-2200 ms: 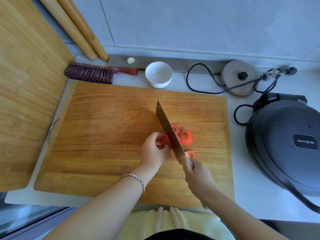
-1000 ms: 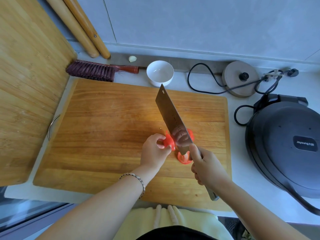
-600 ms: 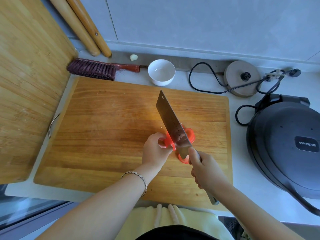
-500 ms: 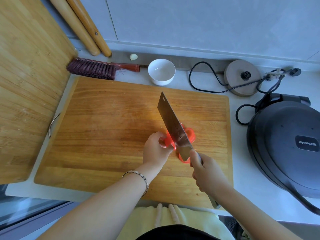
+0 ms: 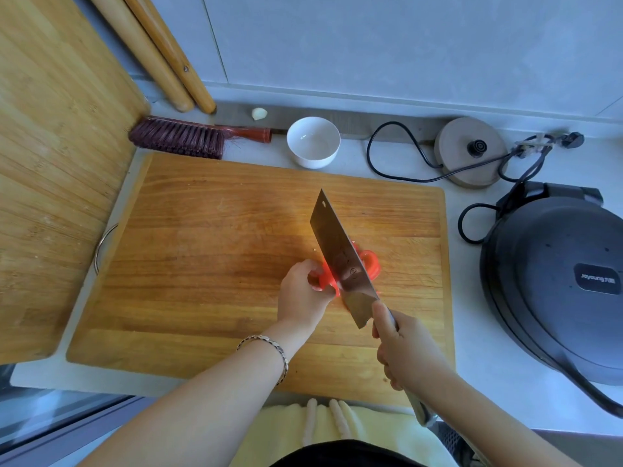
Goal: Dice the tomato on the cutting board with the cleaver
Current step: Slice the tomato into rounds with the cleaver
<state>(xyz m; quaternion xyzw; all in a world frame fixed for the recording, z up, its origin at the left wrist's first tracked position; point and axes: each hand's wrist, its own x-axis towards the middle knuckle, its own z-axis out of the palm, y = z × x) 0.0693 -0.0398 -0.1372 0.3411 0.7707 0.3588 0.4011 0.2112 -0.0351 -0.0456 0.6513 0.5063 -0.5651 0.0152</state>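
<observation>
A red tomato (image 5: 326, 281) lies on the right half of the wooden cutting board (image 5: 202, 257). My left hand (image 5: 301, 294) pins the uncut piece from the left, fingers curled on it. Cut slices (image 5: 370, 262) show to the right of the blade. The steel cleaver (image 5: 340, 257) stands edge down against the tomato, tip pointing away from me. My right hand (image 5: 403, 352) grips its handle near the board's front right. The blade hides part of the slices.
A white bowl (image 5: 313, 141) stands behind the board, with a brush (image 5: 182, 138) and a garlic clove (image 5: 259, 113) to its left. A kettle base (image 5: 470, 151) with cord and a dark electric griddle (image 5: 556, 281) sit to the right. A second board (image 5: 50, 163) leans at left.
The cleaver rose and tilted, then came down again onto the tomato. My right hand slid back along the handle. My left hand stayed on the tomato.
</observation>
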